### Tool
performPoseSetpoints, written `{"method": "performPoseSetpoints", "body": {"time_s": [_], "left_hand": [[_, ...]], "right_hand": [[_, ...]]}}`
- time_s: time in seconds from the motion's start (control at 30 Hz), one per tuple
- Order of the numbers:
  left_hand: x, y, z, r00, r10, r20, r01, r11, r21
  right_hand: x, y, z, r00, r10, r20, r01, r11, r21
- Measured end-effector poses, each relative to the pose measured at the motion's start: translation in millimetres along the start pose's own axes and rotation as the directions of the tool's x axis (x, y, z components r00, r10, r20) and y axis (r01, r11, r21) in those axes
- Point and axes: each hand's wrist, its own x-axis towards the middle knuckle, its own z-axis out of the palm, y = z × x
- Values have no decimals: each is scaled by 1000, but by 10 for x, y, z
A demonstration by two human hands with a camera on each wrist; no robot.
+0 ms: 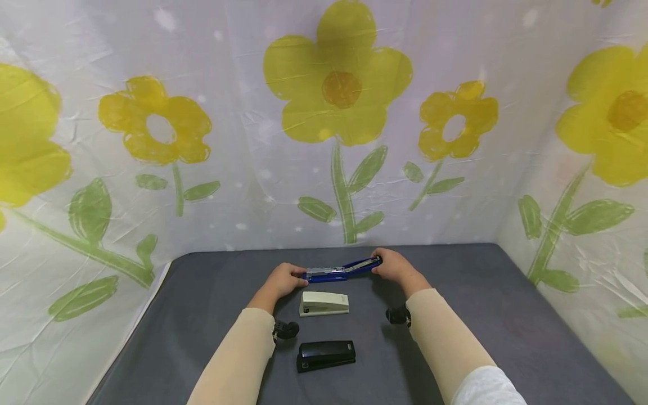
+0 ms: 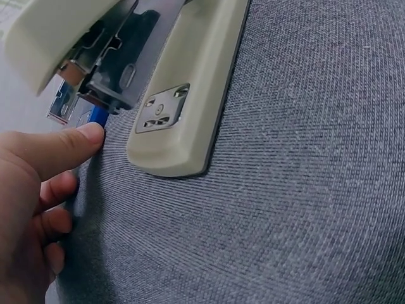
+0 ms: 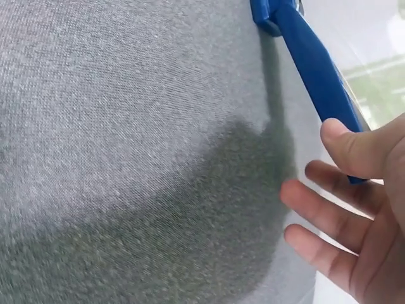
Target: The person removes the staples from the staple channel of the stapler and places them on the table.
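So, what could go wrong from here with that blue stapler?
The blue stapler is folded wide open, its right part tilted up; if the right hand slipped, that end might drop. The left hand is close to the cream stapler, so it might knock it. Forcing the hinge further open might also strain it.

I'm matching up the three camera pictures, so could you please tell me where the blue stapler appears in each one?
Head: the blue stapler is below centre, between the left hand and right hand.
Left wrist: only a small part of the blue stapler shows, at left, beside the cream stapler.
Right wrist: the blue stapler is at upper right, running down to the right hand.
Shared landmark: the grey tabletop.
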Motion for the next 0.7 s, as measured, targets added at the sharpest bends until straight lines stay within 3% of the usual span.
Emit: {"method": "performPoseSetpoints", "body": {"time_s": [0.2, 0.5, 0.7], "left_hand": [[-2, -20, 15, 1000, 1, -6, -1, 1000, 30], [30, -57, 30, 1000, 4, 23, -5, 998, 56], [16, -51, 21, 1000, 8, 8, -8, 999, 34]], "right_hand": [[-54, -27, -74, 999, -53, 5, 53, 997, -57], [-102, -239, -160, 987, -155, 47, 154, 988, 11], [-71, -443, -139, 978, -206, -5, 206, 978, -9]]}}
